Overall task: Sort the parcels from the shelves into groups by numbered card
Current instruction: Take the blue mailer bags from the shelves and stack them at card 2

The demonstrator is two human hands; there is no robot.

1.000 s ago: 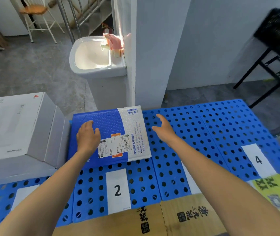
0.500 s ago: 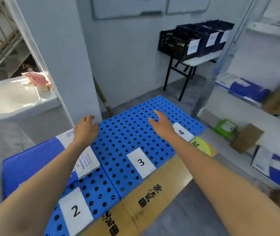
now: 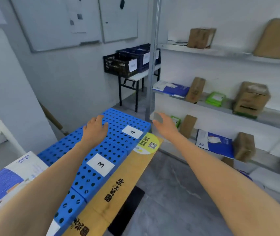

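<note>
Right hand: fingers spread and relaxed, holding nothing, held out in front of the lower shelves. Nearest parcels are a green packet and an upright brown parcel just beyond the fingertips, not touched. A blue mailer lies flat further right on the same level, well apart from the hand.

Left hand: palm down, fingers loosely extended, holding nothing, above the blue perforated platform. Card 4 lies to its right, between the two hands; card 3 lies beside the left forearm.

A blue and white parcel rests on the platform at far left, under the left forearm. A cardboard strip runs along the platform's near edge. Further brown boxes stand on the upper shelves.
</note>
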